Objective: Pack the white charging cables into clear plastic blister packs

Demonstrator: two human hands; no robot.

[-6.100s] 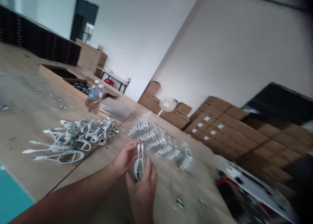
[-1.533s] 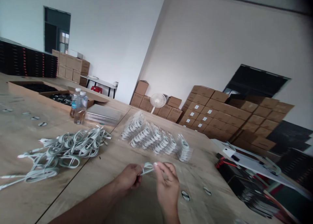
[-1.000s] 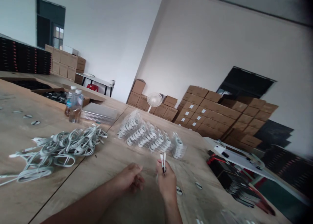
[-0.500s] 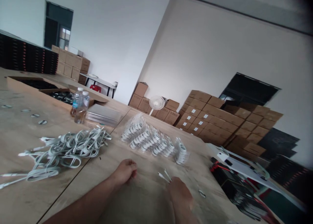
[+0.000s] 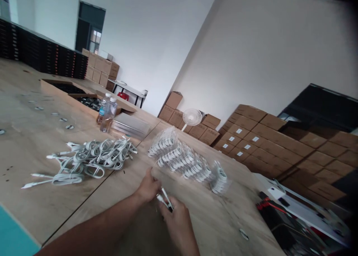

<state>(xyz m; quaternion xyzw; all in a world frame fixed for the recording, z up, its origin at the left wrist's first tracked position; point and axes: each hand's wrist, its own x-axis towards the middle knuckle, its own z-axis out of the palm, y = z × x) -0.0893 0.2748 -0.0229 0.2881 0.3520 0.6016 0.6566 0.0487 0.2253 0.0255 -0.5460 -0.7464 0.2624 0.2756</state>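
My right hand is closed around a white charging cable. Two connector ends stick out of its fingers, pointing up and left, and a small dark patch shows between them. The rest of that cable is hidden in the palm. Just left of these ends, my left hand is closed with its fingers curled; what they pinch, if anything, cannot be made out. To the left lies a tangled pile of white cables. Beyond my hands, coiled white cables in clear bags stand in rows.
Two plastic bottles stand beside a stack of clear-wrapped flat packs and an open carton of black items. Small round labels dot the wooden table. Black goods lie at right; cartons rise beyond.
My right hand has come left with the cable, its connector ends now close to my left hand. The whole view has swung left.
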